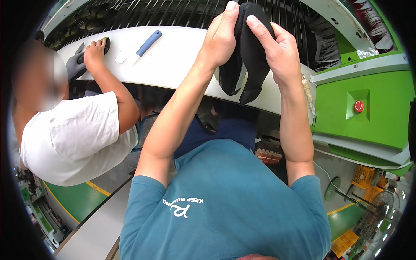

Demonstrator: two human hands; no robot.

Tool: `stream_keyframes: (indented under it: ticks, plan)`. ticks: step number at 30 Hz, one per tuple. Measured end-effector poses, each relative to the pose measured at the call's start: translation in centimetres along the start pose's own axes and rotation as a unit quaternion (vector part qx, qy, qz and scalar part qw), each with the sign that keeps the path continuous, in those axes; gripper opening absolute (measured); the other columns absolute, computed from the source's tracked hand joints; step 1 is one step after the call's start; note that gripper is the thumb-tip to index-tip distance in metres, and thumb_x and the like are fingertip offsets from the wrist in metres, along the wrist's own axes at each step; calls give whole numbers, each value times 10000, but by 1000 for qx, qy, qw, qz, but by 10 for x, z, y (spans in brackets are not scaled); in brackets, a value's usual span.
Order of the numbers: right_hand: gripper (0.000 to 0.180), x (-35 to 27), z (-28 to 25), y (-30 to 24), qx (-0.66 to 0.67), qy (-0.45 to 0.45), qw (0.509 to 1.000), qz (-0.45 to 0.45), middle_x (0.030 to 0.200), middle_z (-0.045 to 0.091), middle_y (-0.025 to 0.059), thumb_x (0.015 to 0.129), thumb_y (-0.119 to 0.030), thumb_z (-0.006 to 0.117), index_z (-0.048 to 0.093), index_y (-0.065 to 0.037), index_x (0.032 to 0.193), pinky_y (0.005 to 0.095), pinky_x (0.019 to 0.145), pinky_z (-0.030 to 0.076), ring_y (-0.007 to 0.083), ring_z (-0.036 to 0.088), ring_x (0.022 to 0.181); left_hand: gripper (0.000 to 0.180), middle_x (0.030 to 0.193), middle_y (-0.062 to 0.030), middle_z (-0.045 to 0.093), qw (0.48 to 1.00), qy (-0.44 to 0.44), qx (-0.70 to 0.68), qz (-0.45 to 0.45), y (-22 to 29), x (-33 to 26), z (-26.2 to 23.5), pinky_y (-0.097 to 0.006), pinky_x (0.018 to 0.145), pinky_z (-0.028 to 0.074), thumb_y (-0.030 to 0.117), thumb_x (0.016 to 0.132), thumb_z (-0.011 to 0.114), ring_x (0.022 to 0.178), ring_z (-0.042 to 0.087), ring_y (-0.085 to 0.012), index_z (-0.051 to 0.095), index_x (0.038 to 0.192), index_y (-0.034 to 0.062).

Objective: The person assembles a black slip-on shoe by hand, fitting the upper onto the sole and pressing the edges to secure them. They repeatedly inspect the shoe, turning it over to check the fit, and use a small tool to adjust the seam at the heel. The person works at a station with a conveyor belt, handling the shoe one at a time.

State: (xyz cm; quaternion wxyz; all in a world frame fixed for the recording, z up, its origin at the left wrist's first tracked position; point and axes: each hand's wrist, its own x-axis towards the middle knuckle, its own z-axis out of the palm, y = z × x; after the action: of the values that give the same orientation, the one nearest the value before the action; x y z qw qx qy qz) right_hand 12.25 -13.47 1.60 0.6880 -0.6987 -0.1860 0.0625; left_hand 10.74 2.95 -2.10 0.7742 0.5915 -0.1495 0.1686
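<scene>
- Dark metal rods point(182, 16) run behind a long white table point(186, 50), and from my remote view a green machine point(331, 104) with a red button point(359, 106) closes off the right side.
- I have a black shoe point(255, 52) raised over the table, toe end up and heel end down, its dark sole turned partly toward the camera; a pale gap shows beside the heel.
- My left hand point(220, 39) is curled around the shoe's left side, thumb near the toe, with most of its fingers hidden from me.
- My right hand point(279, 50) is closed on the other side, thumb laid flat on the sole and fingers partly out of sight behind it.
- To the left on the table I see a blue-handled knife point(149, 42), its pale blade slanting down toward the near edge, with a white scrap point(121, 56) just beside it.
- Farther left I make out a co-worker in a white shirt point(78, 134), one hand gloved in grey point(75, 67) and the other bare point(94, 54), at a small dark piece point(107, 45).
</scene>
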Motion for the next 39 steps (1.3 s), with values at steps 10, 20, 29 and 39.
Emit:
stream_keyframes:
  ticks: [10,20,29,39]
  plan:
    - [300,10,-11,10,-22,-19,1000,-10,954,770,-33,1063,-324,809,811,-25,1096,192,730,499,13,643,812,554,1080,-108,750,998,52,5,-27,0,4,12,-353,899,559,366,1241,307,976,688,-187,702,1204,-21]
    - [364,-13,-5,17,12,-24,996,-82,883,721,-23,1060,-368,816,726,-15,1051,237,694,531,36,630,800,540,1091,-218,778,969,27,213,122,12,-23,10,-406,884,602,403,1113,683,999,788,-342,578,1396,-45]
    - [289,-69,14,39,17,-6,990,-138,841,743,21,1057,-282,823,713,-16,1033,270,669,519,74,660,751,634,1266,-275,757,982,37,144,120,34,-80,-4,-445,1043,595,488,1175,479,1185,750,-336,534,1454,-78]
    - [185,-72,48,24,-40,-110,955,-272,770,722,83,991,-201,849,752,-46,958,350,566,521,246,688,616,587,1137,-343,772,968,139,137,159,58,-133,-21,-540,998,641,443,1123,619,1093,784,-425,621,1270,-125]
